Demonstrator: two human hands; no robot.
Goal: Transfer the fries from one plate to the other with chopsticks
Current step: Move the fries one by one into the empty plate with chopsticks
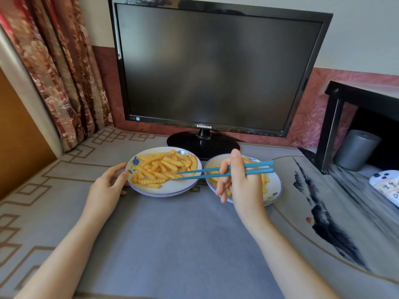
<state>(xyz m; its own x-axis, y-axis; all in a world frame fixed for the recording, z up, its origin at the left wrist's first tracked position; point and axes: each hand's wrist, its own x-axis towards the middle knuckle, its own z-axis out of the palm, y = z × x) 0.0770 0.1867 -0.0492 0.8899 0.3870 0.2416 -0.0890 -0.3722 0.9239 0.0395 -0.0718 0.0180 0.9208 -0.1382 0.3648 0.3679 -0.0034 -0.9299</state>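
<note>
Two white plates with blue rims stand side by side on the desk mat. The left plate (172,189) carries a heap of crinkle-cut fries (164,167). The right plate (275,186) holds a few fries (264,180), mostly hidden behind my right hand (239,182). That hand grips a pair of teal chopsticks (216,172), whose tips reach left over the heap's right edge with nothing between them. My left hand (108,186) rests against the left plate's near-left rim, thumb and fingers touching it.
A black monitor (213,67) stands right behind the plates on a round base (203,144). A black shelf frame (332,126) with a grey cylinder (356,149) is at the right, a white controller (386,186) beside it. A curtain (60,72) hangs at left.
</note>
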